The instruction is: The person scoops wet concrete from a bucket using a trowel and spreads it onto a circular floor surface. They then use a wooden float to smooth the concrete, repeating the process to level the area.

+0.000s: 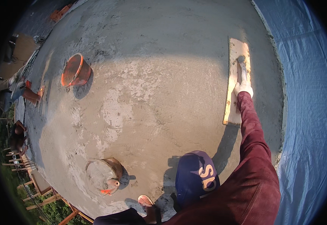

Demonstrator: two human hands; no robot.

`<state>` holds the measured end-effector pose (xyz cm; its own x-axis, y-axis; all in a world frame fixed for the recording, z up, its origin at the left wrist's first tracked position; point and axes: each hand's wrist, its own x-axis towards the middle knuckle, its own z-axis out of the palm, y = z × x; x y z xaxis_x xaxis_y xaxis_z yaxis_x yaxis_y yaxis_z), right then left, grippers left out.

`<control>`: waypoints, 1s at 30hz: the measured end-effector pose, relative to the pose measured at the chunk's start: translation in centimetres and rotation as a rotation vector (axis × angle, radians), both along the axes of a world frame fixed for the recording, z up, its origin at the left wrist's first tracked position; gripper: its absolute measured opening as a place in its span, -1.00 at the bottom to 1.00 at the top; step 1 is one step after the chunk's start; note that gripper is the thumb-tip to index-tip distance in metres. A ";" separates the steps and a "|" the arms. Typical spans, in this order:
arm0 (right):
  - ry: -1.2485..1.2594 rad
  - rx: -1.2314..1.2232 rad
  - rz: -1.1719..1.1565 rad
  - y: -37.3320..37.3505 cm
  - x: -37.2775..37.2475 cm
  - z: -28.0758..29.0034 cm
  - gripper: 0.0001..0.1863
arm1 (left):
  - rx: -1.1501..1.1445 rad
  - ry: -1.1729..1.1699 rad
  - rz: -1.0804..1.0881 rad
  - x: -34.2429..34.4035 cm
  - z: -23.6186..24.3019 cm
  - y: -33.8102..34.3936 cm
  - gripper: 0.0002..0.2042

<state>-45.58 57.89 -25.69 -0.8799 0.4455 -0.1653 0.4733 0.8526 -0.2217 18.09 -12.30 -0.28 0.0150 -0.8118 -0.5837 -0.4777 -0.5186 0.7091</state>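
Float (233, 73), one, long and pale, lies on grey concrete (171, 101) at right, near one blue sheet (306, 97). One white-gloved right hand (244, 89) wraps around its single handle (243, 69). Left hand out of view; cannot tell its state. Two buckets at left: one orange (72, 71), one grey-crusted (114, 165). At least two other people (18, 138) toward left edge.

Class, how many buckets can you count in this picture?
2: an orange bucket at upper left and a grey-brown bucket at lower left. More may be hidden among the clutter at the far left.
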 end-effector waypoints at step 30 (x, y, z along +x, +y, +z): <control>-0.135 -0.462 0.768 -34.9 3.3 -2.4 -0.03 | -0.409 -0.259 -1.107 -20.3 4.5 -7.7 -0.27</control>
